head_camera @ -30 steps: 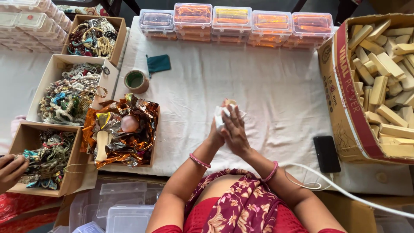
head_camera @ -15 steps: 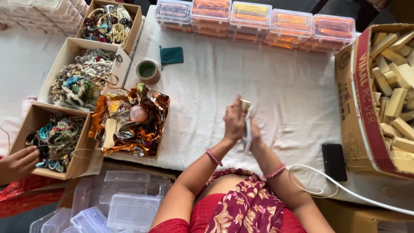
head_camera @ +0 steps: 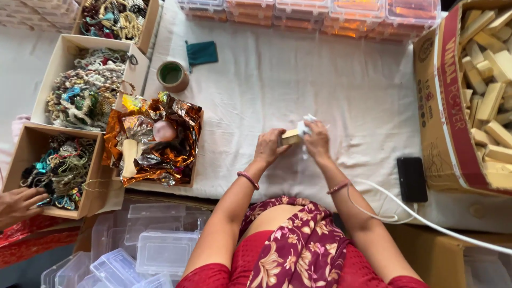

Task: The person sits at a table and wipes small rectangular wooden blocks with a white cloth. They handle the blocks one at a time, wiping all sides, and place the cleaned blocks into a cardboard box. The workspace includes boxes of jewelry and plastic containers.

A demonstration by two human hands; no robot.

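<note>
So my left hand (head_camera: 268, 149) has its fingers curled around one end of a small tan wooden block (head_camera: 290, 137), thumb on the near side, and my right hand (head_camera: 317, 140) is pinching a bit of thin white wrapping (head_camera: 305, 126) against the block's other end, fingertips pressed together on it. The block sits between both hands, held just above the white cloth-covered table (head_camera: 330, 80), roughly in the middle of it. My take on doing this bit well: keep the left grip steady and low so the block doesn't twist, and let the right fingers work the white stuff a little at a time instead of yanking, since it looks flimsy and would tear easily. I can't tell from here whether it's paper or plastic film. Going outward, there's a black phone (head_camera: 412, 179) lying to my right with a white cable (head_camera: 426, 221) snaking past it, and a big cardboard carton full of the same tan blocks (head_camera: 488, 101) just beyond that. To my left is a tray lined with crinkly copper-coloured foil (head_camera: 154, 144), a roll of brown tape (head_camera: 173, 76), a small dark green pouch (head_camera: 201, 52) and open cardboard boxes of tangled beaded jewellery (head_camera: 88, 88). Along the far edge is a row of clear plastic boxes with orange contents (head_camera: 320, 13), and someone else's hand (head_camera: 18, 205) is at the nearest jewellery box.
</note>
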